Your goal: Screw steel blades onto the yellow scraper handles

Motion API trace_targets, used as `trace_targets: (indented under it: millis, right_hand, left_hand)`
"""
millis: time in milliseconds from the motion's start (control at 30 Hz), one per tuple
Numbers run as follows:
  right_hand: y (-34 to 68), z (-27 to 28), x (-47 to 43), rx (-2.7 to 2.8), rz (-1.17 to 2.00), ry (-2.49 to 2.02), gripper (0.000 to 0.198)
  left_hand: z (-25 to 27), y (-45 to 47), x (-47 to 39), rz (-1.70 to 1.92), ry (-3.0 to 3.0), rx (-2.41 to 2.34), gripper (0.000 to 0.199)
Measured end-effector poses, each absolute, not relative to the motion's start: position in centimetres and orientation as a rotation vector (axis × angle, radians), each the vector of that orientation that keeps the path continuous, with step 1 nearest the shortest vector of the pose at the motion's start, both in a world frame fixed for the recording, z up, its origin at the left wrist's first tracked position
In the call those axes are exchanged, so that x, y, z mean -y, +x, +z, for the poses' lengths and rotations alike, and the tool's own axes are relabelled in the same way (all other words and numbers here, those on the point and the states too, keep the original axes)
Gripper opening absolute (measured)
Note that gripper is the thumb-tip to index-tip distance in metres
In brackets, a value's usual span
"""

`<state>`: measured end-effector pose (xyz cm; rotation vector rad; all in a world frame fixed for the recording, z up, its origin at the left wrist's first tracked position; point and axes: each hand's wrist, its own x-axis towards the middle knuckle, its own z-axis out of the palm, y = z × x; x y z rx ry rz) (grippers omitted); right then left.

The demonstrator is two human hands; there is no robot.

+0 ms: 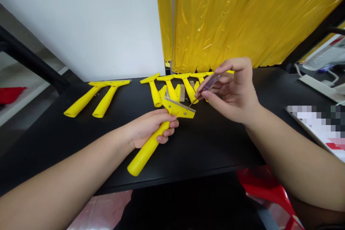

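My left hand (155, 125) is wrapped round the handle of a yellow scraper (147, 151), just below its head. The scraper is tilted, its head up and to the right, with a metal blade (172, 102) along the top edge and two screws in the face. In my right hand (234, 93) is a small screwdriver (210, 82) with a clear purplish handle, held between the fingers. Its thin shaft points down and left, the tip at or close to the right-hand screw (185, 113); whether it touches, I cannot tell.
Two yellow scrapers (105, 100) lie at the left of the black table (210, 143). Several more scrapers (155, 93) lie in a row behind my hands, with loose yellow plates and metal blades (182, 92) among them. A white panel (107, 25) and yellow plastic sheeting (229, 18) stand behind.
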<state>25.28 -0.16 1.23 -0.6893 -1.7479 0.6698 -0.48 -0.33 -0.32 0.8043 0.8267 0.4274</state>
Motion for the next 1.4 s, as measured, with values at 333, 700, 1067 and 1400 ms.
trace_targets:
  millis: [333, 700, 1067, 1400]
  right_hand:
    - [24.8, 0.4, 0.0, 1.876, 0.649, -0.535, 0.048]
    - [23.5, -1.1, 0.1, 1.775, 0.725, -0.550, 0.040]
    - [23.3, 0.0, 0.2, 1.758, 0.605, -0.532, 0.022]
    - [23.4, 0.2, 0.6, 1.710, 0.315, -0.605, 0.024]
  left_hand:
    - [-0.5, -0.3, 0.2, 0.400, 0.800, -0.854, 0.010]
    - [-0.8, -0.5, 0.1, 0.380, 0.800, -0.829, 0.013]
    - [-0.7, -0.3, 0.2, 0.374, 0.798, -0.855, 0.010]
    - [-0.6, -0.3, 0.2, 0.372, 0.797, -0.858, 0.010]
